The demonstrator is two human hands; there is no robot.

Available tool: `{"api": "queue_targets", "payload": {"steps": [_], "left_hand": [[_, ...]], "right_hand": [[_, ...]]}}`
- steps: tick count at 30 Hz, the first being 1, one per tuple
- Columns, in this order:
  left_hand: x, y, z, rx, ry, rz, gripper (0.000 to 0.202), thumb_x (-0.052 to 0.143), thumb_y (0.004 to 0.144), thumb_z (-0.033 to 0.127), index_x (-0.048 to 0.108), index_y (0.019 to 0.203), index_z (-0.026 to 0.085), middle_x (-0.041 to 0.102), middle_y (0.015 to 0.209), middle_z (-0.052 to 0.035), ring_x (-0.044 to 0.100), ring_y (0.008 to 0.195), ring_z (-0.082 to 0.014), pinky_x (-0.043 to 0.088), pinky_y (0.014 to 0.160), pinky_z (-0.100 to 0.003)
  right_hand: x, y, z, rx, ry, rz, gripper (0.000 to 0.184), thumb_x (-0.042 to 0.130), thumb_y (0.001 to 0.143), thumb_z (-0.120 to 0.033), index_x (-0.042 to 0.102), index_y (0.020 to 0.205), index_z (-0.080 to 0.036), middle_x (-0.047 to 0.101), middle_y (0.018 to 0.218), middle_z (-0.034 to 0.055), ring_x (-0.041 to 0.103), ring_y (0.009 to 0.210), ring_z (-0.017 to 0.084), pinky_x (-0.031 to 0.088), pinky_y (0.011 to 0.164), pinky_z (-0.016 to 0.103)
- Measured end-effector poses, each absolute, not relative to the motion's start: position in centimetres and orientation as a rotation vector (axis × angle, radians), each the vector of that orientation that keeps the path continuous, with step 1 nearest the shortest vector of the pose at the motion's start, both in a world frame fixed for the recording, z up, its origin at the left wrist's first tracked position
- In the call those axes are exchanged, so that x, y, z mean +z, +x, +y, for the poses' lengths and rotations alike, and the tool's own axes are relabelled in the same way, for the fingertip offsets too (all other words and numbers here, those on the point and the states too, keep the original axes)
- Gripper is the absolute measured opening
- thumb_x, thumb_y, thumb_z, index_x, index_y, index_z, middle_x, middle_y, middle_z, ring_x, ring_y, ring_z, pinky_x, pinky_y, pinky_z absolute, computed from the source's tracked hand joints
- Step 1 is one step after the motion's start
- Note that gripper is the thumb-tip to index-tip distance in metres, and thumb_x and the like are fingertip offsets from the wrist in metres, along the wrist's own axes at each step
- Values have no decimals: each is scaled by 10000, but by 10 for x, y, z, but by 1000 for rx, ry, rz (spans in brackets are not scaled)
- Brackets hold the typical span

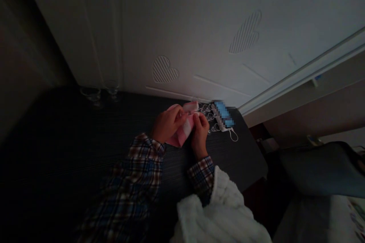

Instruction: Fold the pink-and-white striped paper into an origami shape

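My left hand (168,123) and my right hand (200,136) are both closed on a small pink and white packet (184,131) held just above a dark table (85,144). The left fingers pinch its top edge, and the right fingers grip its right side. Both wrists wear plaid sleeves. The room is dim, so the packet's details are hard to make out.
A phone with a lit blue screen (224,114) and a white cable lies right of the hands, beside several small clear objects (207,109). Two clear glasses (90,94) stand at the table's back left. A white panel with heart shapes (164,69) rises behind. White fluffy cloth (219,212) lies near me.
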State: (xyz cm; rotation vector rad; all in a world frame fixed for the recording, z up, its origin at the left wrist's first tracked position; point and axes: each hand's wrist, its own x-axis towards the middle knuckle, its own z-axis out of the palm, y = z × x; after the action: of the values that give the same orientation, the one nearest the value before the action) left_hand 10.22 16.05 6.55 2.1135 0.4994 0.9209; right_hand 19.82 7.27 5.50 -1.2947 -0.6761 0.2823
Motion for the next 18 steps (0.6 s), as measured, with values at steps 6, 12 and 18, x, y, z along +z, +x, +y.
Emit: {"api": "queue_targets", "payload": {"steps": [6, 12, 18], "left_hand": [[65, 102, 157, 913, 2107, 573, 350, 491, 838, 500, 483, 1028, 207, 605, 881, -29, 571, 705, -167, 365, 597, -255], [68, 104, 157, 1043, 2015, 592, 223, 364, 922, 381, 483, 964, 197, 598, 895, -31, 575, 822, -173, 401, 720, -274], [63, 111, 160, 1001, 1912, 505, 241, 357, 926, 374, 512, 928, 189, 595, 850, -27, 568, 798, -160, 417, 733, -272]], "right_hand": [[59, 195, 71, 220, -1331, -694, 226, 552, 811, -370, 514, 792, -148, 493, 718, -30, 436, 646, 75, 376, 617, 185], [61, 190, 67, 114, -1423, -808, 192, 528, 847, -329, 550, 813, -141, 533, 780, -6, 485, 729, 94, 389, 685, 208], [60, 188, 63, 55, -1479, -807, 199, 514, 861, -333, 553, 810, -145, 520, 760, -9, 470, 714, 95, 384, 666, 205]]}}
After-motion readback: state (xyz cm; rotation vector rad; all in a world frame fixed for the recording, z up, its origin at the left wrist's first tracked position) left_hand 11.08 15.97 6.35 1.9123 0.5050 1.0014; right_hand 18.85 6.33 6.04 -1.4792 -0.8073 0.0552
